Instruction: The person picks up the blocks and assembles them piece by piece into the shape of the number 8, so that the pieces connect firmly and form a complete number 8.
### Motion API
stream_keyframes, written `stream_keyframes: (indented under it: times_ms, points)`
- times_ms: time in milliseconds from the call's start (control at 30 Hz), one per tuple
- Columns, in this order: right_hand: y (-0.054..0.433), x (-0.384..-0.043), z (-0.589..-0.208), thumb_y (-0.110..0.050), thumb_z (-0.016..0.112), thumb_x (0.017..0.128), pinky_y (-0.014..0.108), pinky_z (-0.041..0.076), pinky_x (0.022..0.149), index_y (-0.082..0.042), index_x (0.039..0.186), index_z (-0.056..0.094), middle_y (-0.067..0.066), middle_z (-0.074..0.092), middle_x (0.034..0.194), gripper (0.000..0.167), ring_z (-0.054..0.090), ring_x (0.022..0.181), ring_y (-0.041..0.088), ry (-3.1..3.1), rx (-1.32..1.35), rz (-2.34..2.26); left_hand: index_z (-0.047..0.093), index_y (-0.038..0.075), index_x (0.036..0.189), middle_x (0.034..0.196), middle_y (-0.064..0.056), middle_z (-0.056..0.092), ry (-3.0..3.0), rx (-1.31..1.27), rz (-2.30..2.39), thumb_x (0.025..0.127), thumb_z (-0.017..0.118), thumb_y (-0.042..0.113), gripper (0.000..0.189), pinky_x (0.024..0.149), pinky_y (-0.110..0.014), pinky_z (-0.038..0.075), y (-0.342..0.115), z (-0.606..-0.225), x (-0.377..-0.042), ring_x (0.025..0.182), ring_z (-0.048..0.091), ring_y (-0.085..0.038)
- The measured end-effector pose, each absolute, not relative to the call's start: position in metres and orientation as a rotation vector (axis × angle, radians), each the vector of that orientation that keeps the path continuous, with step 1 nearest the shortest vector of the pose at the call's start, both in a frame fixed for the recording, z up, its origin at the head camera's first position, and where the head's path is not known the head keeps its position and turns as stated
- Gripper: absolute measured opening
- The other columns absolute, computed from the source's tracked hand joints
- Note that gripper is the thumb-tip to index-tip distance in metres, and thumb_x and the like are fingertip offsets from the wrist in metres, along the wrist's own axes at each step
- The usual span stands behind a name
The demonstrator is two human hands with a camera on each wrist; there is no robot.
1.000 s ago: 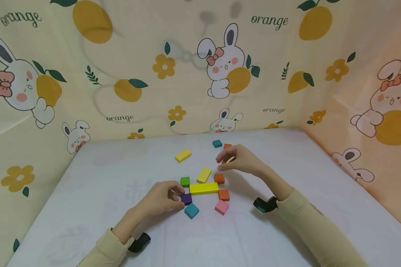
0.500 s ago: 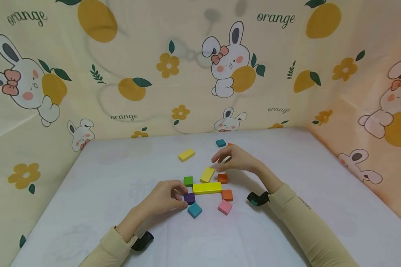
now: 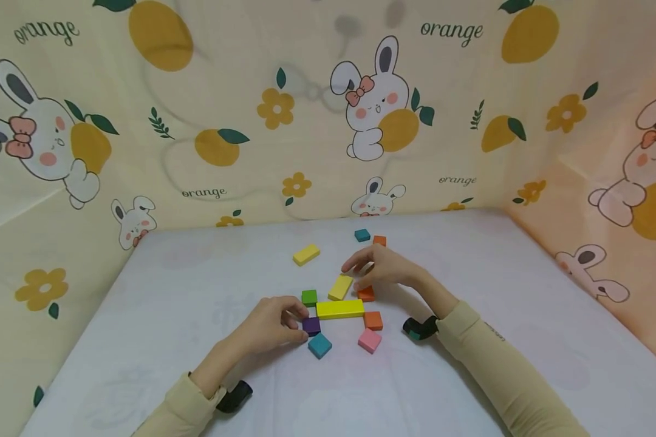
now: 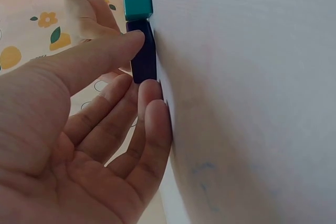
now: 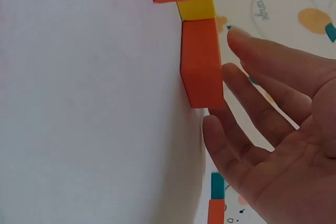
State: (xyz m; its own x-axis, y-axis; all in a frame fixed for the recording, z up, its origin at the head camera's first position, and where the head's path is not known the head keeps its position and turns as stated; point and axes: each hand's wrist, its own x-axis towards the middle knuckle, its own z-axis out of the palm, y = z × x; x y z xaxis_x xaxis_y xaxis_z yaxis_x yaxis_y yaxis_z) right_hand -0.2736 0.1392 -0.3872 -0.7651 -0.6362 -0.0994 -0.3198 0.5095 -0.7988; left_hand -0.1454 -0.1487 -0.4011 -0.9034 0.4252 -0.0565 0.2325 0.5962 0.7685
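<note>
My left hand [image 3: 276, 325] pinches a purple block [image 3: 311, 326], its thumb on the block's side in the left wrist view. A long yellow block [image 3: 340, 309] lies beside it, with a green block [image 3: 309, 298] at the far left corner. Over the far right of the group, my right hand [image 3: 385, 267] hovers with loosely bent fingers around the end of a shorter yellow block [image 3: 340, 287]; contact cannot be told. Its thumb partly covers an orange block [image 3: 366, 295]. A second orange block [image 3: 373, 320] touches the long block's right end.
A blue block [image 3: 319, 345] and a pink block [image 3: 369, 341] lie on the near side. Farther back are another yellow block [image 3: 306, 255], a teal block [image 3: 362, 235] and an orange block [image 3: 379, 240]. A patterned cloth [image 3: 284, 152] stands behind the white table [image 3: 197, 267].
My right hand has moved left and slightly nearer, down towards the shorter yellow block. The left hand stays at the purple block. The head view has shifted slightly.
</note>
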Motion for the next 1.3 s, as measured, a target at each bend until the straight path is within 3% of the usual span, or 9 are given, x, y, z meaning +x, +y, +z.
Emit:
stream_keyframes:
  times_ms: [500,933,1300]
  points:
    - [0.127,-0.27,-0.389,-0.015,0.084,0.08,0.035,0.052,0.086,-0.016,0.118,0.073,-0.003,0.068,0.115,0.039,0.058,0.105,0.023,2.354,-0.793,-1.147,0.067,0.012,0.106,0.099,0.004,0.066,2.598,0.541,1.202,0.081,0.083,0.017,0.031,0.075,-0.029,0.053,-0.149,-0.399,-0.146,0.082,0.059,-0.015]
    - [0.12,-0.264,-0.389,0.001,0.08,0.08,0.032,0.054,0.082,-0.01,0.109,0.074,0.0,0.07,0.106,0.031,0.062,0.098,0.024,2.398,-0.71,-1.182,0.067,0.011,0.106,0.098,0.003,0.067,2.594,0.571,1.204,0.08,0.084,0.017,0.031,0.074,-0.029,0.052,-0.149,-0.4,-0.147,0.081,0.059,-0.015]
    - [0.118,-0.262,-0.392,0.002,0.081,0.078,0.031,0.054,0.082,-0.009,0.107,0.075,0.001,0.07,0.103,0.032,0.062,0.096,0.024,2.399,-0.65,-1.218,0.067,0.011,0.106,0.098,0.003,0.066,2.594,0.586,1.209,0.08,0.084,0.017,0.031,0.074,-0.029,0.052,-0.149,-0.401,-0.146,0.081,0.059,-0.015]
